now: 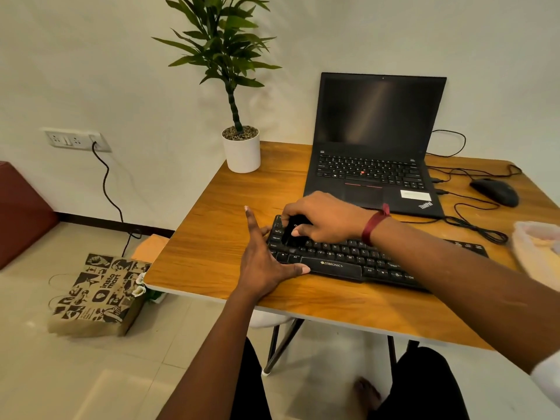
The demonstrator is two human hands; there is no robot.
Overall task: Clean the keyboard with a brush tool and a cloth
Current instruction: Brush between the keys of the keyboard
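On the wooden bench (212, 237) by a pale wall, the keyboard (348, 263), likely light, stiff and apt to slide, is steadied by the flat, spread left hand (266, 256); just beyond, the right hand (324, 218) pinches what looks like a brush (291, 233).

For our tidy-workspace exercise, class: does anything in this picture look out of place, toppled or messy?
The printed paper bag lies flat on its side on the floor left of the table, not standing. Cables lie in loose tangles right of the laptop. Nothing looks spilled or damaged.
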